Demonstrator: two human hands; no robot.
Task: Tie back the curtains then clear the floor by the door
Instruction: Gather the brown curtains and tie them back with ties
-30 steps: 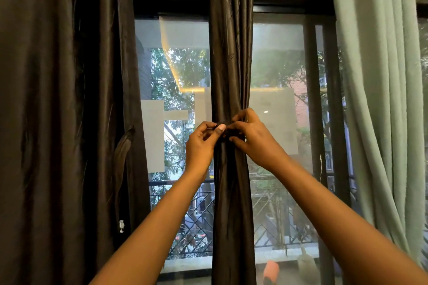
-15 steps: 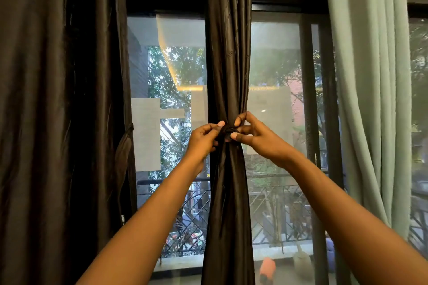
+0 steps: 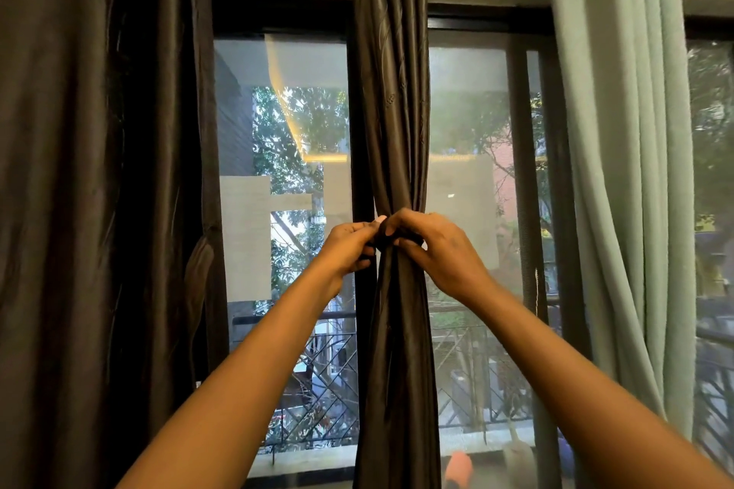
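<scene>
Head view puts me straight in front of a glass door point(image 3: 468, 131) with a dark frame, and I see both bare arms reaching up to the middle of it. My left hand point(image 3: 349, 246) and right hand point(image 3: 441, 246) meet at the pinched waist of a dark brown curtain point(image 3: 391, 91) that hangs down the centre of the glass. Both hands are closed, fingers curled in, pinching a dark tie-back band point(image 3: 391, 240) wrapped around the gathered cloth; the left thumb and forefinger press the band from the left, the right fingers clamp it from the right, and the fingertips of the two hands nearly touch. I cannot tell whether the band is knotted, since the fingers cover most of it. Below the hands the curtain spreads a little and falls out of view at the bottom edge.

To the left, a second dark brown curtain point(image 3: 87, 210) hangs loose and wide, with a loose strap point(image 3: 198, 266) dangling along its right edge. To the right a pale green curtain point(image 3: 627, 171) hangs in soft folds, also untied. Through the glass I make out trees, a metal balcony railing point(image 3: 317, 389), and, low down outside, an orange object point(image 3: 458, 466) too blurred to name.
</scene>
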